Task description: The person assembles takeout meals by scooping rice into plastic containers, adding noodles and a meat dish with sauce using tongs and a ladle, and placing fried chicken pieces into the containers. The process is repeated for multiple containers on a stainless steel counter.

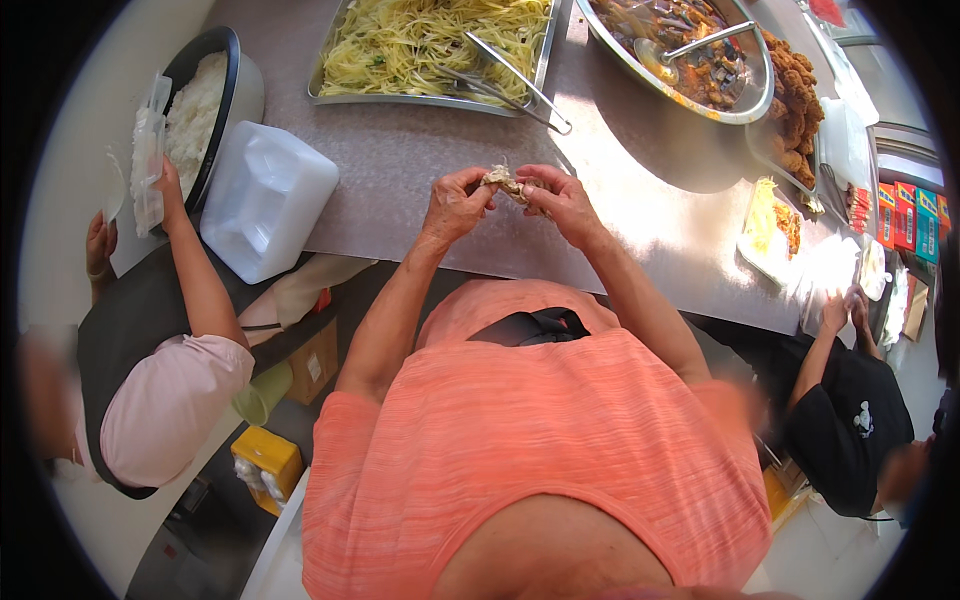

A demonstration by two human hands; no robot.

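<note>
Over the front edge of the metal table (400, 150), my left hand (457, 208) and my right hand (566, 204) are close together. Between them is a small crumpled, beige, cloth-like thing (508, 186), pinched by the fingers of both hands. Its exact kind does not show. Beyond my hands lies a metal tray (420, 98) of pale yellow shredded vegetable, with metal tongs (520, 75) resting on it. To the far right of them stands a round metal basin (690, 112) of dark saucy food with a ladle (710, 38) in it.
At left, a person holds a clear container (150, 150) by a pot (245, 90) of rice, near stacked white compartment trays (268, 200). Fried pieces (797, 95) and a filled meal tray (765, 262) are at right. Another person's hands (843, 308) handle clear plastic there.
</note>
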